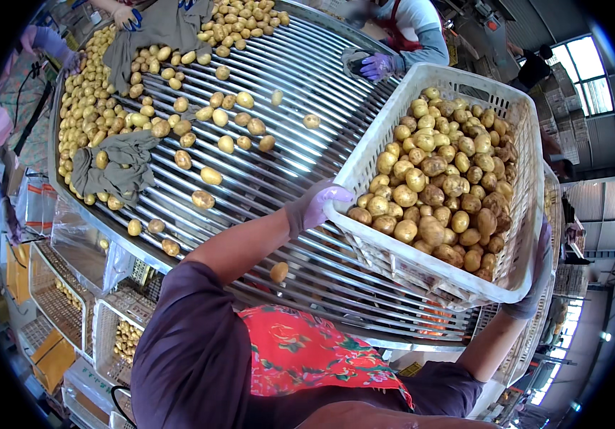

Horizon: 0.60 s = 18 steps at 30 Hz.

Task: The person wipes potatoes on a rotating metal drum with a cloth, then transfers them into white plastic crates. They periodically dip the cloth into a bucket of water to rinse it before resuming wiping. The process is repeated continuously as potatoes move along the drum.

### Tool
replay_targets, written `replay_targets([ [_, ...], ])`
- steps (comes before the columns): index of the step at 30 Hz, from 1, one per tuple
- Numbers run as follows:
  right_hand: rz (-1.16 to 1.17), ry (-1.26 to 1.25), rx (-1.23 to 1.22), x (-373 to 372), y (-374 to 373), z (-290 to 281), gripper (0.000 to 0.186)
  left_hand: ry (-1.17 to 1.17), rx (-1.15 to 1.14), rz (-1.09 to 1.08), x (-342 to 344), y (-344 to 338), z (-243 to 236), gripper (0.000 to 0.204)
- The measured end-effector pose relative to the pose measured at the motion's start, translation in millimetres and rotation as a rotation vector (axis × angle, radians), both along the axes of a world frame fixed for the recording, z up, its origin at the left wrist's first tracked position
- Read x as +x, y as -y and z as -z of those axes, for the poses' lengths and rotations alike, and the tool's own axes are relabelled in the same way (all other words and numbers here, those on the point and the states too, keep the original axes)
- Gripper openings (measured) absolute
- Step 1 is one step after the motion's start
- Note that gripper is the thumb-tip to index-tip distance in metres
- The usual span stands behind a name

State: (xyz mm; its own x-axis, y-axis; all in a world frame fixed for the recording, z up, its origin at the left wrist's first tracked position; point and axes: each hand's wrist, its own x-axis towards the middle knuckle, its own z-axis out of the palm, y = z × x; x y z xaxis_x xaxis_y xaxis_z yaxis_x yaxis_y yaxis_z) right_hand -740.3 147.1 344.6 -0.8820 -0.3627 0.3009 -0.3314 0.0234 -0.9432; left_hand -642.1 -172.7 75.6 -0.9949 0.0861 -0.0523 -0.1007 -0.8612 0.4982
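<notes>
A white plastic crate (347,229) full of potatoes (432,182) is over the right part of the metal roller table (293,157). My left hand (321,204), in a light purple glove with a grey cuff, grips the crate's near left corner. My right hand (536,264), also gloved, is at the crate's right end, closed on its side and partly hidden by the rim. Loose potatoes (211,174) lie scattered on the rollers to the left of the crate, and one (279,272) lies below my left hand.
Grey cloths (118,171) and heaped potatoes (89,107) cover the table's left side. A co-worker (411,32) leans at the far edge, a gloved hand on the table; other workers (25,100) stand at the left. More crates (60,300) are stacked at lower left.
</notes>
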Motion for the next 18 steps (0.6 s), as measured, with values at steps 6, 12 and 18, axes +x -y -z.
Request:
replay_targets([
  [6, -0.108, -0.220, 0.122, 0.4, -2.5, -12.1, 0.049, 0.019, 0.095, 0.004, 14.6, 4.4, -0.8, 0.045],
  [12, -0.132, -0.018, 0.182, 82.3, 125.5, -62.9, 0.054, -0.002, 0.041, -0.162, 43.6, 25.2, 5.4, 0.038],
  [18, -0.105, -0.180, 0.513, 65.1, 152.8, -42.1, 0.062, 0.137, 0.081, -0.202, 39.2, 13.8, 69.4, 0.026],
])
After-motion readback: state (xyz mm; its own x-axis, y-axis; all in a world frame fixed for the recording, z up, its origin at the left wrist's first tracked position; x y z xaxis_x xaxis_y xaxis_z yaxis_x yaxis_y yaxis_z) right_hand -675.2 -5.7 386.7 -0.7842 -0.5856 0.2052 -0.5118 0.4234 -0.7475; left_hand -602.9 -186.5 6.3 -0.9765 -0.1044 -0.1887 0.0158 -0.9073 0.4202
